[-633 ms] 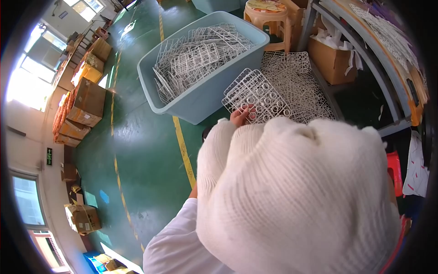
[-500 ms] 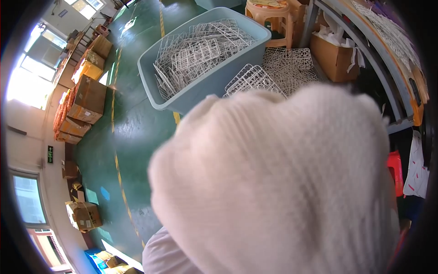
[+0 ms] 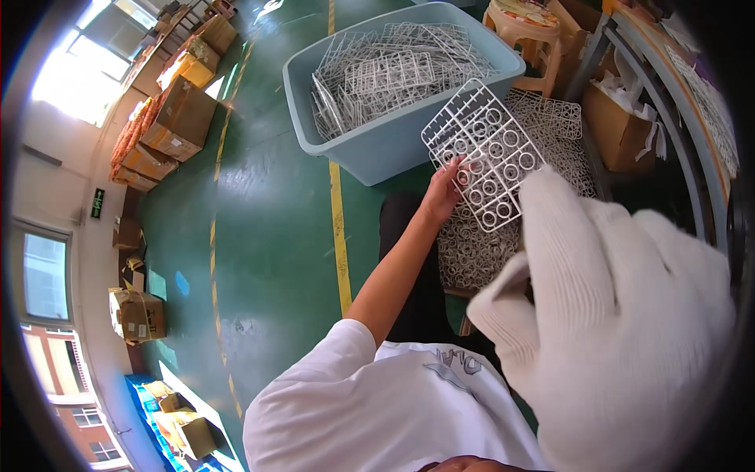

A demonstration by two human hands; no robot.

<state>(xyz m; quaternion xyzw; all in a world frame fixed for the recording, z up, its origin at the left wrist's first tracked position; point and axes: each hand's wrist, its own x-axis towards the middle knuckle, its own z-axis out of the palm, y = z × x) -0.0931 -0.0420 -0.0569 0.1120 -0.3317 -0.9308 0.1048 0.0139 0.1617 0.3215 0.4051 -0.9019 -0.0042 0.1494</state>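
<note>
My bare left hand (image 3: 445, 191) is closed on the lower left edge of a white plastic sprue frame (image 3: 504, 149), a flat lattice with rings set in it. The frame is held tilted above a pile of small off-white rings (image 3: 472, 253). A white knitted glove covers my right hand (image 3: 613, 307), which looms large close to the camera on the right. Its thumb stands apart from the fingers, and nothing shows in it. The gloved fingertips overlap the right edge of the frame in view; whether they touch it I cannot tell.
Beyond the left hand stands a blue-grey tub (image 3: 366, 161) heaped with white sprue frames (image 3: 389, 75). A beige stool (image 3: 523, 31), a cardboard box (image 3: 617, 130) and a metal-legged table (image 3: 668, 94) are at the right. Cartons (image 3: 181, 118) line the left wall.
My gloved right hand has moved right and down, its fingers now spread, uncovering my left arm, the ring pile and the sprue frame. The surroundings have shifted slightly in view.
</note>
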